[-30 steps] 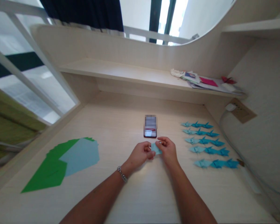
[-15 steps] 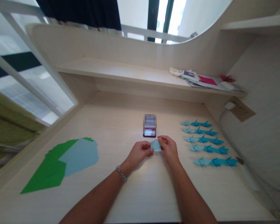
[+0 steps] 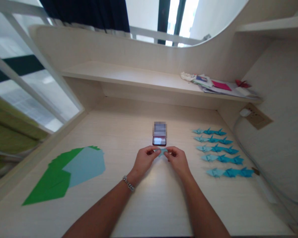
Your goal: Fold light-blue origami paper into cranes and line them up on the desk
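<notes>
Both my hands meet over the middle of the pale wooden desk [image 3: 139, 211], pinching a small folded light-blue paper piece [image 3: 162, 152] between them. My left hand [image 3: 145, 159], with a metal bracelet on the wrist, grips its left side with closed fingers. My right hand [image 3: 176, 160] grips its right side the same way. Most of the paper is hidden by my fingertips. A phone [image 3: 160, 134] lies flat just beyond my hands.
Several folded blue paper cranes [image 3: 220, 152] lie in rows to the right. A stack of green and light-blue paper sheets [image 3: 67, 172] lies at the left. Papers and a red crane [image 3: 242, 83] sit on the back shelf. A wall socket [image 3: 257, 116] with a cable is at right.
The paper piece stood more open and visible between my hands before. Now my fingertips have closed over it and both hands have come slightly together and away from me.
</notes>
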`<state>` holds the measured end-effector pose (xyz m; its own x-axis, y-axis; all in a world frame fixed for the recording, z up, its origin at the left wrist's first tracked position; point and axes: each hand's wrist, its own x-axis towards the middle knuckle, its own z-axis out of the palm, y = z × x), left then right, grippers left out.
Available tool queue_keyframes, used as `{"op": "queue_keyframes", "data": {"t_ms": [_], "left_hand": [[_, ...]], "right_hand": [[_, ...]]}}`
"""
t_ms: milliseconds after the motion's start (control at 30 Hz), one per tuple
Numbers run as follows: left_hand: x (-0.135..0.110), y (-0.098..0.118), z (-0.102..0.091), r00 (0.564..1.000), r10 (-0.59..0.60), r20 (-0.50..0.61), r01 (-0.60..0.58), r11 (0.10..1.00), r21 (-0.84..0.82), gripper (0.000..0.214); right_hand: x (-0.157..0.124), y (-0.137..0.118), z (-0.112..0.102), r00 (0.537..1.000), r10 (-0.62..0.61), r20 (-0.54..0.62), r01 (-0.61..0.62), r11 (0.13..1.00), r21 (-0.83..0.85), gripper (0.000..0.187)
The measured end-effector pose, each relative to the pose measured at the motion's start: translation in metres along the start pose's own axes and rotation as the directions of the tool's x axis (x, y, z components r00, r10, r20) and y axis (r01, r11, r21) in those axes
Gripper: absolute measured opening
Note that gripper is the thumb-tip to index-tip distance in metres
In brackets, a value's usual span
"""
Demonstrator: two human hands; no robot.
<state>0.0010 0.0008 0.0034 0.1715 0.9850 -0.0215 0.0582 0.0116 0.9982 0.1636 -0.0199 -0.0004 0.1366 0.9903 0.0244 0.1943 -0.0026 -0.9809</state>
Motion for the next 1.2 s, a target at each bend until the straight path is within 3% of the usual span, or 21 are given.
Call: {"op": "queue_keyframes", "data": {"t_ms": [267,467,933,1200], "left_hand": [[-0.0030,0.0022,0.0054,0.983,-0.161,0.083,0.176,0.957,-0.229,0.040],[-0.0028,0.0039,0.0046,0.994,-0.105,0.037,0.111,0.963,-0.246,0.034],[-0.0012,0.0041,0.0030,0.998,-0.054,0.028,0.058,0.981,-0.183,0.035],[-0.0039,0.0020,0.0027,0.985,-0.126,0.115,0.153,0.951,-0.270,0.031]], "right_hand": [[0.0001,0.0034,0.0066,0.996,0.066,0.055,-0.077,0.970,0.232,0.020],[-0.0019,-0.0025,0.0079,0.995,0.047,0.083,-0.071,0.948,0.310,0.025],[-0.0004,0.0035,0.0081,0.996,0.030,0.086,-0.056,0.947,0.316,0.025],[-0.0047,-0.0029,0.0055,0.985,-0.165,0.044,0.158,0.978,0.136,0.014]]}}
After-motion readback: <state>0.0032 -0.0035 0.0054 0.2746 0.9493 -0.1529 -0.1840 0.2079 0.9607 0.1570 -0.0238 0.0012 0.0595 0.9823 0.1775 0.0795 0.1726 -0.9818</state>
